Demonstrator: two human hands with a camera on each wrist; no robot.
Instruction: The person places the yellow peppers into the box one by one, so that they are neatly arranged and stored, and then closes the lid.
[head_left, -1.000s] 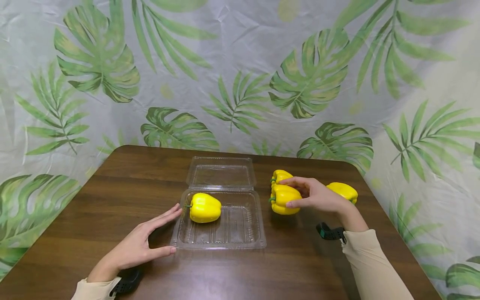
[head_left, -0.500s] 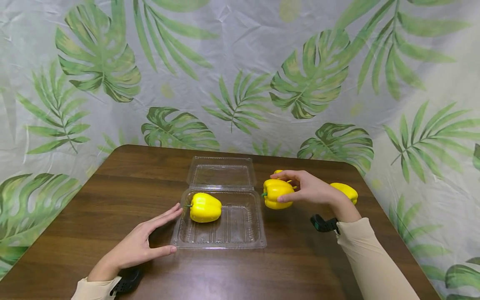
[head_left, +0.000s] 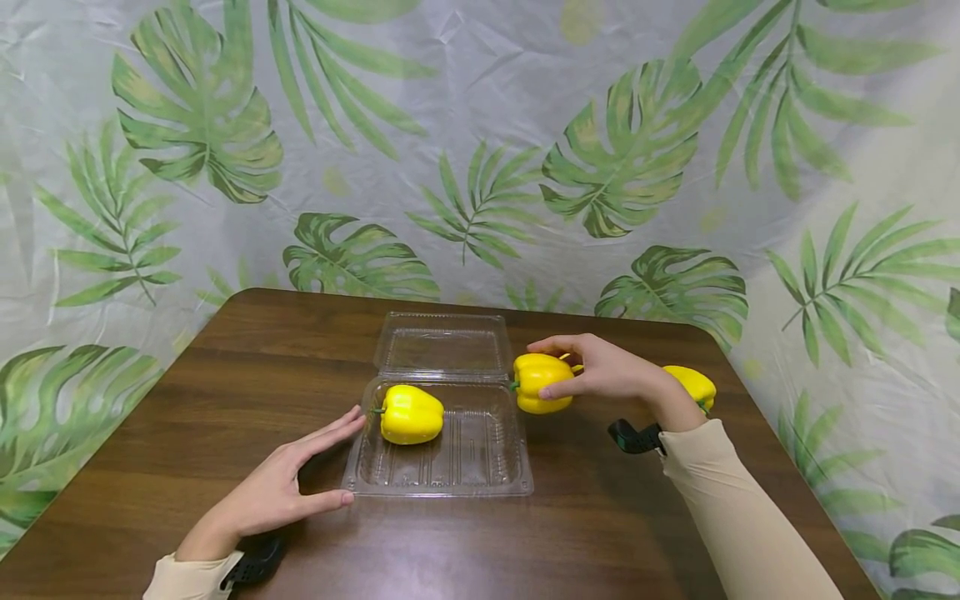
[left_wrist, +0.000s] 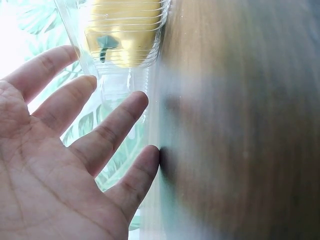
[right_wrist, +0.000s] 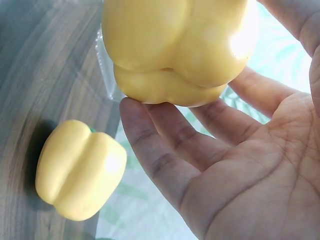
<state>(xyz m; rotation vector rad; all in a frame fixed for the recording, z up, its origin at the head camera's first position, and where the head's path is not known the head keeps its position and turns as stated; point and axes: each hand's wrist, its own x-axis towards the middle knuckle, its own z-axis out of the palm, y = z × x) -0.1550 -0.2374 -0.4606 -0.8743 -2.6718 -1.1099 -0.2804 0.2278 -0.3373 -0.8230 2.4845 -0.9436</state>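
Note:
My right hand (head_left: 603, 371) holds a yellow bell pepper (head_left: 542, 385) between thumb and fingers, at the right rim of a clear plastic clamshell container (head_left: 480, 450). Its green stem points left. In the right wrist view the fingertips lie against the lobed bottom of the held pepper (right_wrist: 175, 45). Another yellow bell pepper (head_left: 411, 415) lies on its side in the left part of the container, stem to the left. My left hand (head_left: 277, 492) rests at the container's left edge, its fingers straight and spread, the thumb by the front corner.
The container's lid (head_left: 442, 346) lies folded back, away from me. To the right, a yellow pepper (head_left: 692, 386) rests on the brown wooden table (head_left: 465, 550); another is mostly hidden behind my right hand. A leaf-print cloth (head_left: 480, 150) hangs behind the table.
My right hand has lifted the pepper and carried it left, from beside the other peppers to the container's right rim. The left hand has stayed in place.

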